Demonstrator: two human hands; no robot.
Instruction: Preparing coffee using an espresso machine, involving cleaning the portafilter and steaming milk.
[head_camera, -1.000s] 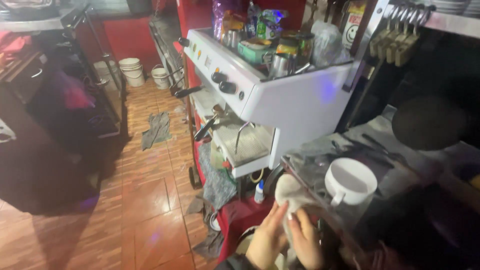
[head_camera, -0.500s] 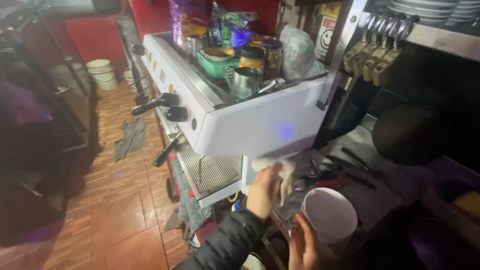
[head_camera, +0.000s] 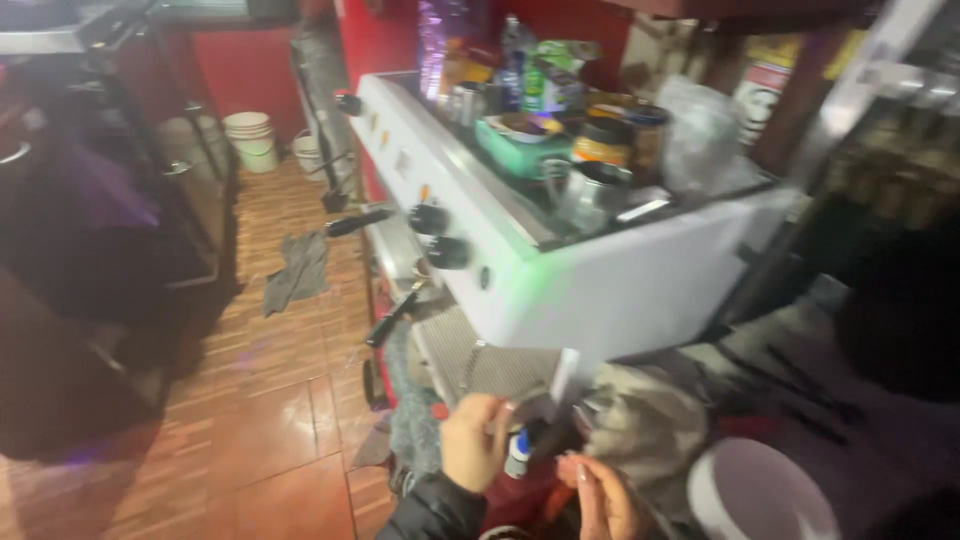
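Note:
My left hand (head_camera: 473, 440) is curled shut at the front corner of the white espresso machine (head_camera: 600, 290), beside its metal drip tray (head_camera: 470, 365). Blur hides whether anything is in it. A small bottle with a blue cap (head_camera: 518, 455) stands just right of that hand. My right hand (head_camera: 600, 497) is lower, fingers apart, touching the bottom edge of a crumpled grey cloth (head_camera: 648, 430) that lies on the counter. A white cup (head_camera: 762, 495) sits to the right of the cloth, apart from both hands.
Jars, metal jugs and packets crowd the top of the machine (head_camera: 560, 120). Black portafilter handles (head_camera: 395, 315) stick out on its left. A grey rag (head_camera: 298, 270) lies on the tiled floor, white buckets (head_camera: 250, 138) stand further back, and a dark counter (head_camera: 110, 250) is at left.
The view has swung closer to the machine. My left hand dropped from the machine's side to the drip tray corner and no longer holds the cloth. My right hand has let go of the white cup.

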